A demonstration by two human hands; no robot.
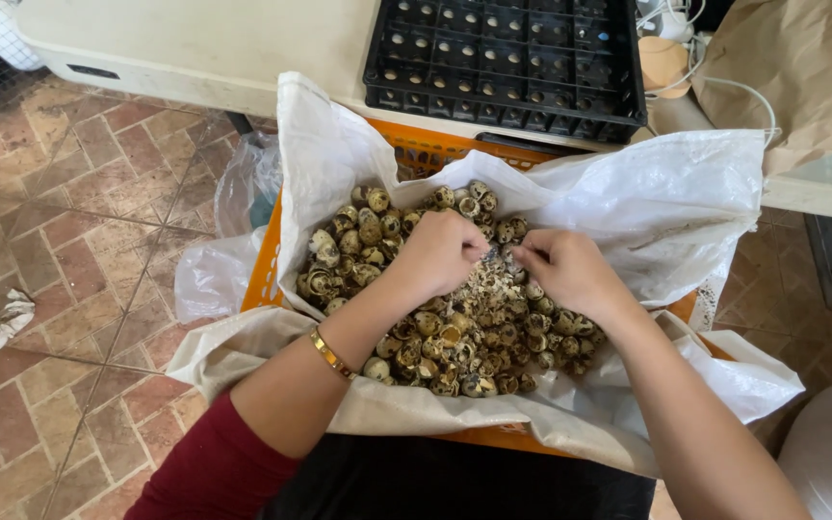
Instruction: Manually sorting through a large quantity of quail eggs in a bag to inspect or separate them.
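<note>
Sleeves and forearms reach up from six o'clock, a gold bangle (330, 353) on the left wrist, to a heap of speckled eggshells (435, 289) in a white sack (666, 207) lining an orange crate (264, 265). Left hand (433, 252) and right hand (567, 270) rest curled on the heap's centre, fingertips pinching shell bits between them; these look feather-light and brittle, best gathered loosely in scoops. At twelve o'clock, a black egg tray (507, 63) sits on a table (195, 43).
</note>
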